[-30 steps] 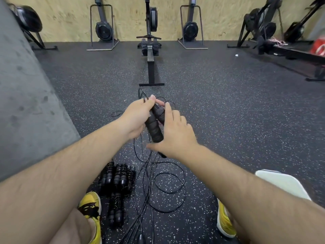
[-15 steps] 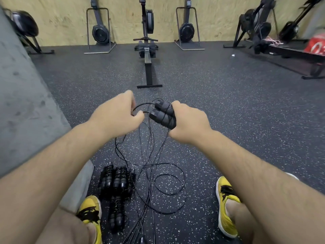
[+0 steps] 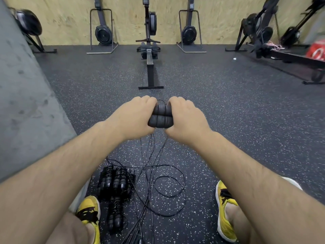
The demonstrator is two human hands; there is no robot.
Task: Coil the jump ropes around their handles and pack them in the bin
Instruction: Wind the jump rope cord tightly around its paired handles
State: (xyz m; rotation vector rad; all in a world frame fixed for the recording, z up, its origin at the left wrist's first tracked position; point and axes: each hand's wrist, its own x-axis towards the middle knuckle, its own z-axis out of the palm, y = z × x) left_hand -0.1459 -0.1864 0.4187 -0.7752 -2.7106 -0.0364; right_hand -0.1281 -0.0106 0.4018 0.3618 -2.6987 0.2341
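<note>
Two black foam jump rope handles (image 3: 161,116) lie side by side, held level in front of me. My left hand (image 3: 133,115) grips their left end and my right hand (image 3: 186,118) grips their right end. The thin black rope (image 3: 151,175) hangs down from between my hands and lies in loose loops on the floor. Several coiled jump ropes (image 3: 115,184) sit bundled on the floor by my left foot. No bin is in view.
I sit on a speckled black rubber floor (image 3: 228,106) with yellow shoes (image 3: 226,212) on either side of the rope. A rowing machine (image 3: 149,55) stands straight ahead, more gym machines line the plywood wall, and a grey concrete wall (image 3: 21,95) runs along the left.
My hands have drawn together. The handles, upright and then gripped by the right hand alone, now lie level between both hands.
</note>
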